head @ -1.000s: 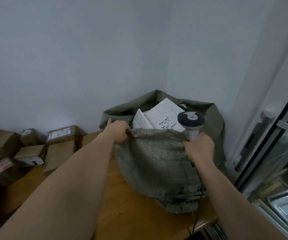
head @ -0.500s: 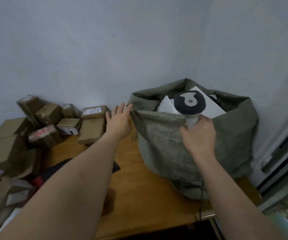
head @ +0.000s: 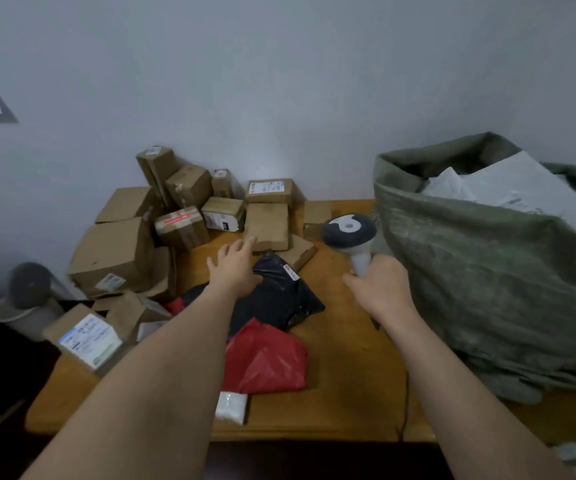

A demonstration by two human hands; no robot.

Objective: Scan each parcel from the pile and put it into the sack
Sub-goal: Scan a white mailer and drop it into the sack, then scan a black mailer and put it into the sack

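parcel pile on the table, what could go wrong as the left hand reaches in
The left hand reaches with spread fingers over the black mailer toward stacked cardboard boxes, some leaning; pulling one could topple the others. The red bag and a small white packet lie near the table edge and might get knocked off. The scanner in the right hand has a cord that could snag.

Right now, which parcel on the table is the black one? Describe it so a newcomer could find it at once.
Start at the green sack on the table's right, then look left past the scanner. The black bag lies flat in front of the box pile, partly under the left hand. It is the only black parcel; a red bag lies beside it.
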